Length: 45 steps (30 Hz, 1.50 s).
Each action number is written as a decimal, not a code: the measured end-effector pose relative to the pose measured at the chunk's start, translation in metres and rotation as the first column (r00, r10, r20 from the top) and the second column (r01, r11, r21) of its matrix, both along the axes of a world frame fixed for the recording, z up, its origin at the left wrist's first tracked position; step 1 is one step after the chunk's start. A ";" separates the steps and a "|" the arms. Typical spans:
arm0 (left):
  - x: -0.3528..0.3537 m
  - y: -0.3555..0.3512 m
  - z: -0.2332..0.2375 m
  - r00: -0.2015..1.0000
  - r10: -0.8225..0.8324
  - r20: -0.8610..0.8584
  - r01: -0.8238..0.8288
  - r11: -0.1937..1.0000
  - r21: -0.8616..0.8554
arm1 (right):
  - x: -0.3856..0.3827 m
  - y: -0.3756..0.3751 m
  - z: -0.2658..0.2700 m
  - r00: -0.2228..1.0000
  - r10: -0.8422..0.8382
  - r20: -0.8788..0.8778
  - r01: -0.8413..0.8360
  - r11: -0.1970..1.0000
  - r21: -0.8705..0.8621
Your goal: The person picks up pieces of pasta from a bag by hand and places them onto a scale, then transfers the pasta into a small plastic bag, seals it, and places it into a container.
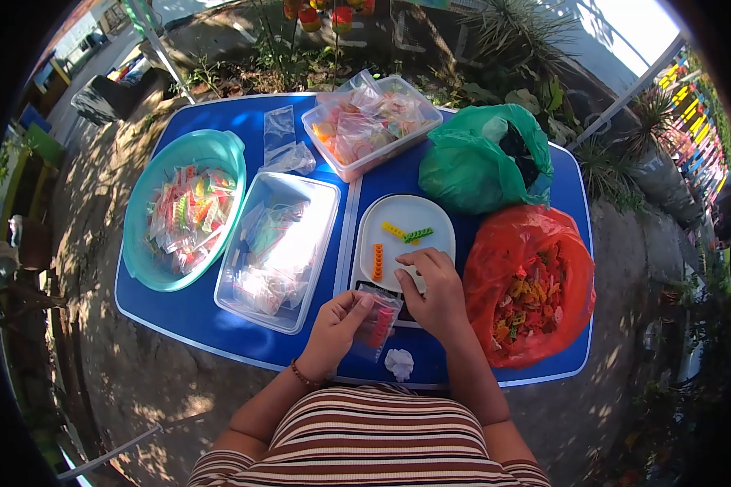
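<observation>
My left hand (333, 329) pinches a small clear plastic bag (378, 325) with red pieces inside, near the front edge of the blue table. Just right of the bag, my right hand (432, 294) is over the lower right of a white plate (418, 213), its fingers bent and apart, with nothing visible between them. On the plate lie an orange ridged piece (378, 262), a yellow piece (393, 230) and a green piece (418, 235). Part of a dark device shows under the plate, mostly hidden by the bag and my hands.
A teal basin (237, 154) and two clear tubs (291, 325) (357, 172) hold small packets. Flat empty bags (279, 130) lie behind. To the right are a green bag (463, 166) and a red bag (491, 260) of colored pieces. Crumpled white paper (399, 364) lies in front.
</observation>
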<state>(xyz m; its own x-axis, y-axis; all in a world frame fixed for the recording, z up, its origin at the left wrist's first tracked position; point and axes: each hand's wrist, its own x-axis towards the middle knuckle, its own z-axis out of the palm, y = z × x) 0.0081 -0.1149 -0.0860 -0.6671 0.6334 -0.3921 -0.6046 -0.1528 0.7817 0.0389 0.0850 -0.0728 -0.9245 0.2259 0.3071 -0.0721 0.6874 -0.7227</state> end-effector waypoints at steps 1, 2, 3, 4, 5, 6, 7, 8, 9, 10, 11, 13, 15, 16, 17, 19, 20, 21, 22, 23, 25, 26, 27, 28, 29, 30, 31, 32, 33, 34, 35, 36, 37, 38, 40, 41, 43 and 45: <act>0.000 -0.001 -0.002 0.999 0.011 0.036 -0.011 1.000 0.006 | -0.008 -0.004 -0.001 1.000 -0.003 -0.007 0.003 0.995 0.097; 0.000 -0.003 -0.003 0.997 0.021 0.074 -0.022 1.000 0.010 | -0.015 -0.009 -0.003 1.000 -0.005 -0.014 0.008 0.981 0.192; 0.001 -0.003 -0.002 0.998 0.033 0.056 -0.034 0.999 0.020 | -0.021 -0.015 -0.006 0.998 -0.023 -0.051 0.035 0.970 0.241; 0.003 -0.003 -0.001 0.998 0.044 0.038 -0.045 0.999 0.029 | -0.025 -0.021 -0.006 0.998 -0.023 -0.060 0.039 0.959 0.280; 0.004 -0.004 0.000 0.998 0.054 0.020 -0.055 0.998 0.039 | -0.030 -0.025 -0.006 0.997 -0.023 -0.071 0.044 0.947 0.318; 0.004 -0.006 -0.003 0.999 0.043 -0.010 -0.043 0.999 0.033 | -0.032 -0.028 -0.006 0.996 -0.021 -0.083 0.050 0.934 0.355; 0.004 -0.009 -0.009 0.999 0.032 -0.040 -0.031 0.999 0.025 | -0.033 -0.028 -0.007 0.996 -0.022 -0.085 0.051 0.930 0.365; 0.003 -0.011 -0.012 0.997 0.022 -0.070 -0.021 1.000 0.016 | -0.032 -0.026 -0.010 0.996 -0.021 -0.087 0.053 0.926 0.374; 0.002 -0.012 -0.009 0.996 0.026 -0.087 -0.025 1.000 0.004 | -0.031 -0.025 -0.011 0.996 -0.019 -0.089 0.052 0.922 0.384; 0.001 -0.012 -0.005 0.994 0.028 -0.102 -0.029 1.000 -0.010 | -0.027 -0.023 -0.010 0.998 -0.030 -0.057 0.050 0.921 0.386; 0.001 -0.011 -0.001 0.993 0.028 -0.116 -0.031 0.999 -0.022 | -0.022 -0.020 -0.006 0.999 -0.043 -0.024 0.049 0.920 0.388; 0.003 -0.005 0.000 0.978 0.095 -0.184 -0.101 0.995 -0.027 | -0.014 -0.014 0.000 0.998 -0.055 0.024 0.046 0.962 0.271; 0.004 -0.002 -0.002 0.961 0.121 -0.249 -0.132 0.991 -0.031 | -0.007 -0.008 0.005 0.997 -0.048 0.052 0.047 0.999 0.021; 0.004 -0.001 -0.006 0.954 0.115 -0.278 -0.130 0.991 -0.036 | -0.004 -0.005 0.008 0.999 -0.037 0.034 0.040 0.994 -0.101; 0.004 0.000 -0.009 0.945 0.108 -0.309 -0.127 0.991 -0.042 | -0.002 -0.002 0.011 0.999 -0.029 0.014 0.031 0.975 -0.221; 0.002 0.002 -0.012 0.961 0.053 -0.272 -0.072 0.995 -0.061 | 0.002 0.005 0.006 0.998 -0.025 -0.053 0.001 0.908 -0.418; 0.001 0.002 -0.014 0.967 0.026 -0.254 -0.046 0.996 -0.071 | 0.004 0.008 -0.007 0.995 -0.031 -0.096 -0.021 0.869 -0.495; 0.001 0.005 -0.016 0.964 0.029 -0.265 -0.051 0.996 -0.075 | 0.004 0.009 -0.010 0.989 -0.039 -0.139 -0.047 0.823 -0.566; -0.001 0.009 -0.018 0.961 0.033 -0.276 -0.057 0.995 -0.080 | 0.005 0.009 -0.011 0.990 -0.050 -0.134 -0.020 0.879 -0.477; -0.002 0.011 -0.020 0.957 0.036 -0.286 -0.063 0.994 -0.085 | 0.006 0.008 -0.011 0.990 -0.062 -0.130 0.008 0.924 -0.382; -0.009 0.015 -0.027 0.966 0.045 -0.256 -0.066 0.995 -0.075 | 0.007 0.004 -0.004 0.993 -0.063 -0.099 0.034 0.963 -0.267; -0.010 0.016 -0.028 0.969 0.049 -0.241 -0.068 0.995 -0.070 | 0.009 0.001 0.000 0.996 -0.053 -0.070 0.034 0.968 -0.250; -0.010 0.016 -0.028 0.965 0.079 -0.252 -0.101 0.992 -0.076 | 0.011 0.000 0.004 0.998 -0.043 -0.042 0.032 0.972 -0.233; -0.011 0.016 -0.028 0.959 0.107 -0.263 -0.133 0.988 -0.082 | 0.014 -0.001 0.009 1.000 -0.025 -0.012 0.022 0.974 -0.225; -0.011 0.014 -0.027 0.953 0.136 -0.272 -0.165 0.982 -0.089 | 0.019 -0.001 0.013 1.000 -0.006 0.019 0.010 0.976 -0.217; -0.011 0.013 -0.027 0.948 0.156 -0.277 -0.185 0.979 -0.081 | 0.024 -0.002 0.014 0.999 0.014 0.052 -0.003 0.978 -0.210; -0.011 0.011 -0.028 0.943 0.177 -0.283 -0.205 0.976 -0.074 | 0.028 -0.004 0.012 0.997 0.052 0.054 -0.043 0.986 -0.163; -0.012 0.009 -0.028 0.937 0.197 -0.288 -0.225 0.972 -0.067 | 0.033 -0.006 0.010 0.994 0.089 0.057 -0.082 0.990 -0.115; -0.012 0.007 -0.027 0.940 0.190 -0.285 -0.216 0.974 -0.065 | 0.037 -0.008 0.010 0.990 0.125 0.061 -0.121 0.990 -0.066; -0.011 0.006 -0.025 0.943 0.181 -0.281 -0.206 0.976 -0.062 | 0.039 -0.011 0.011 0.982 0.135 0.133 -0.139 0.990 0.018; -0.010 0.005 -0.023 0.946 0.172 -0.276 -0.195 0.979 -0.059 | 0.040 -0.018 0.013 0.969 0.136 0.206 -0.160 0.982 0.101; -0.009 0.007 -0.022 0.942 0.195 -0.273 -0.216 0.975 -0.051 | 0.040 -0.025 0.014 0.952 0.131 0.276 -0.185 0.966 0.181; -0.007 0.010 -0.020 0.938 0.217 -0.270 -0.237 0.971 -0.043 | 0.040 -0.030 0.004 0.969 0.097 0.228 -0.147 0.966 0.212; -0.006 0.012 -0.020 0.933 0.241 -0.268 -0.259 0.965 -0.033 | 0.041 -0.031 -0.003 0.967 0.099 0.235 -0.149 0.967 0.207; -0.007 0.010 -0.019 0.940 0.224 -0.257 -0.239 0.971 -0.026 | 0.042 -0.034 -0.010 0.963 0.109 0.248 -0.160 0.967 0.196; -0.007 0.008 -0.019 0.943 0.217 -0.251 -0.230 0.973 -0.024 | 0.042 -0.032 -0.009 0.969 0.125 0.214 -0.161 0.974 0.162; -0.008 0.005 -0.021 0.944 0.204 -0.260 -0.214 0.977 -0.010 | 0.043 -0.024 -0.001 0.978 0.150 0.143 -0.164 0.982 0.092; -0.007 0.004 -0.022 0.940 0.198 -0.279 -0.209 0.978 -0.009 | 0.041 -0.019 0.015 0.999 0.015 0.031 -0.013 0.998 -0.056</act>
<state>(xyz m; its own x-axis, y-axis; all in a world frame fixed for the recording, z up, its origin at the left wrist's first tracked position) 0.0006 -0.1107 -0.1075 -0.8654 0.4610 -0.1964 -0.3245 -0.2170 0.9207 0.0799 0.0660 -0.0577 -0.9366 0.2288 0.2654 -0.0582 0.6454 -0.7617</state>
